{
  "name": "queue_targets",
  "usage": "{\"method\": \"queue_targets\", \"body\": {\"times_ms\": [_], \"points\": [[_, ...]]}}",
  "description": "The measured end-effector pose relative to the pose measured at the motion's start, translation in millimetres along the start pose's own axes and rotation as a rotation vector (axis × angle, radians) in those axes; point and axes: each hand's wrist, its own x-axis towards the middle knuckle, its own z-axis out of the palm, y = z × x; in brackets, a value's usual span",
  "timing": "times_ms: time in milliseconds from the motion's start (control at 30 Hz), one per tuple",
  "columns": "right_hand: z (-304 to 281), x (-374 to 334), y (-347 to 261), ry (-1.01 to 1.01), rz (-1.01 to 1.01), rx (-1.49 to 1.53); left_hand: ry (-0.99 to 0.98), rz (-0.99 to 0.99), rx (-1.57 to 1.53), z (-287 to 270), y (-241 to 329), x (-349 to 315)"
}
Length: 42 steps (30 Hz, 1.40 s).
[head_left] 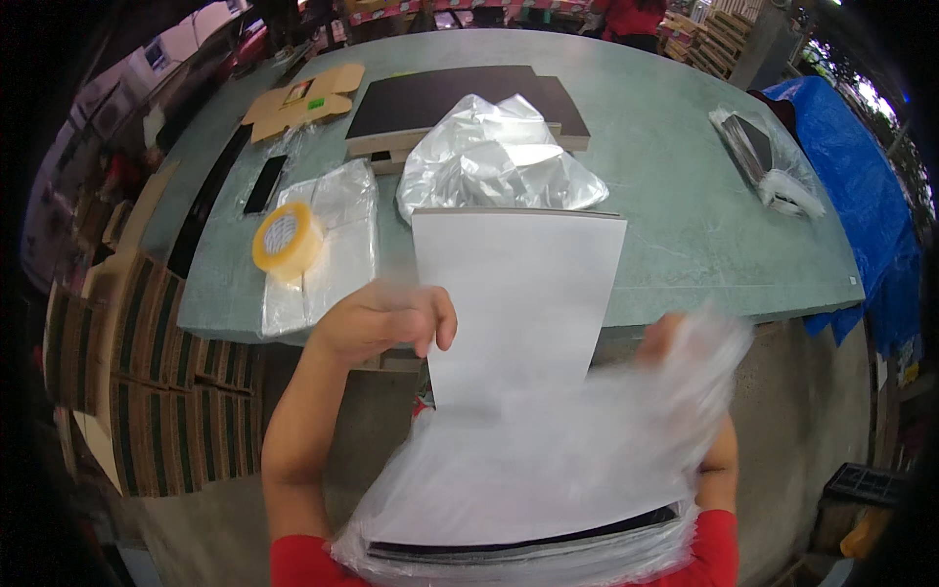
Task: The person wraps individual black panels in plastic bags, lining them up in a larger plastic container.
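Observation:
A stack of white-faced flat boards (523, 284) stands upright before me, its top leaning toward the table edge. Its lower part is inside a clear plastic bag (528, 460), whose near end shows dark and grey layered edges. At the boards' left edge is my left hand (391, 318), closed with its fingers curled down; what it pinches, if anything, cannot be made out. Blurred by motion, my right hand (662, 338) is off the boards' right side. The bag's loose plastic is raised around it, hiding most of the fingers.
On the green table (675, 196) lie a crumpled plastic bag (499, 157), dark boards (440, 98), a tape roll (287, 242) on folded plastic (342, 215), flattened cardboard (303, 103) and a bagged dark item (758, 152). Cardboard stacks (176, 421) stand left, a blue tarp (851, 186) right.

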Motion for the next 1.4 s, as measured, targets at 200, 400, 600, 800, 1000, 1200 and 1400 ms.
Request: {"method": "queue_targets", "body": {"times_ms": [200,400,600,800,1000,1200,1400], "points": [[48,59,-21,0.268,0.561,-0.821,0.413,0.211,0.427,81,22,60],[43,50,-21,0.67,0.478,-0.635,0.399,-0.162,0.19,38,15,51],[26,46,-13,0.393,0.539,-0.691,0.474,-0.181,0.109,34,28,56],[73,68,-36,0.391,0.006,-2.132,0.492,-0.286,0.078,5,0,43],[95,95,-6,0.105,-0.089,-2.013,0.526,-0.146,-0.159,41,12,61],[53,69,-27,0.398,0.085,-0.965,0.59,-0.099,0.291,-10,-15,11],[45,84,9,0.598,0.346,-0.68,0.308,0.31,1.285,52,11,48]]}}
